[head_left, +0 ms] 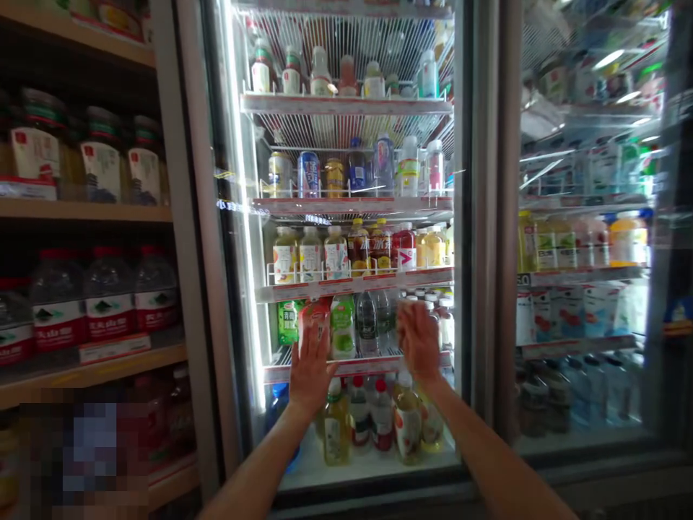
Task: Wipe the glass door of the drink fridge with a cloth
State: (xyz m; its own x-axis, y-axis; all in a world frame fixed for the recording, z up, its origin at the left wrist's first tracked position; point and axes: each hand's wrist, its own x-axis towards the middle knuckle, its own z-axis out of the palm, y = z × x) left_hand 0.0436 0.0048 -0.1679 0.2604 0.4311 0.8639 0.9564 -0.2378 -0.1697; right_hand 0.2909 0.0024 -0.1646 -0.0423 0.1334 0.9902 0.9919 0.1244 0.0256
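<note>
Left hand: our left hand (311, 375) is raised with its fingers extended and slightly spread, thumb out to the right; we cannot tell whether they touch anything.
Right hand: our right hand (421, 347) is upright with its fingers pressed together and blurred; any contact is unclear.
Red package: the red upright drink package (315, 312) stands near the left end of the lowest wire shelf (276, 373), its lower part hidden by our left fingers.
Beside it: the bright green package (288, 321) stands at that shelf's left end; the white-and-green bottle (342, 325) and dark-labelled clear plastic bottle (367, 325) follow to the right.
Right end: our right hand partly covers the white-capped bottles (447, 325) near the shelf's right end.
Cooler floor: our forearms cross in front of it; between them we see the yellow drink bottle with a pale label (336, 430) and red-capped bottles (381, 415).
Left rack: large clear red-capped water bottles (109, 296) line its middle shelf.
Writing: we read 冰茶 on the brown tea bottles (380, 245), a big V on the dark red bottle (405, 249), and 青 on the bright green package.
</note>
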